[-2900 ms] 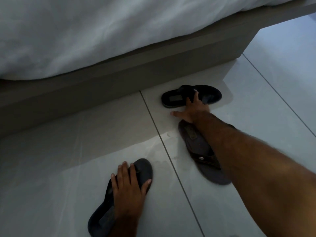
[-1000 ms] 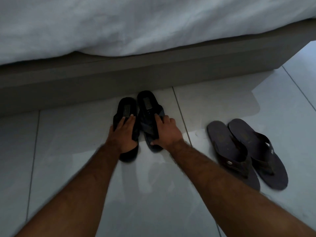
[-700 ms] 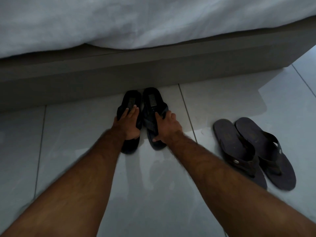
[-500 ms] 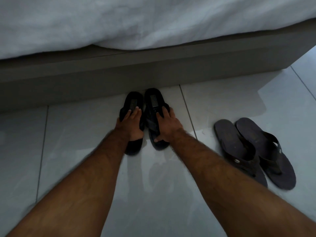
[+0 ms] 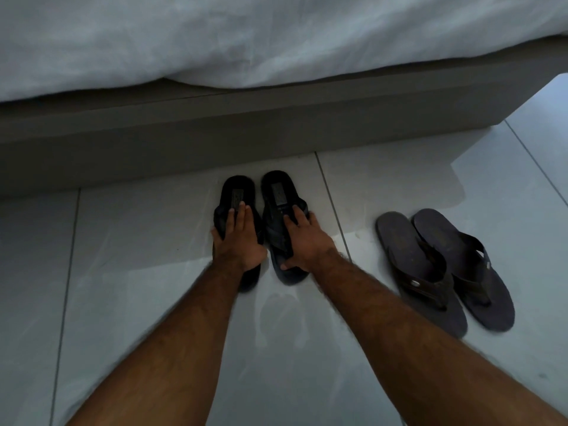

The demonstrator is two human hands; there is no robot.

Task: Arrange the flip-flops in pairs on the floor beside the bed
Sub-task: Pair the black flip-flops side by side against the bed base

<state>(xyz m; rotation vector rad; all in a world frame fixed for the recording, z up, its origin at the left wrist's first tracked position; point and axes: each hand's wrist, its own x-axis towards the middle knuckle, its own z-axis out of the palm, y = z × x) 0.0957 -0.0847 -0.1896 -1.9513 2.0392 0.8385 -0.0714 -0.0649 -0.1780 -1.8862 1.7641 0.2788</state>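
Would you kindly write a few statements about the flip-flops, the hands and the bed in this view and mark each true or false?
1. The left hand rests on one black rubber flip-flop and the right hand on the other black flip-flop. True.
2. The grey flip-flop pair lies to the left of the black pair. False: it lies to their right.
3. Both pairs sit on the pale tiled floor. True.
4. A hand touches the grey pair. False: neither hand touches it.
5. The white duvet reaches the floor. False: the grey bed base shows beneath it.
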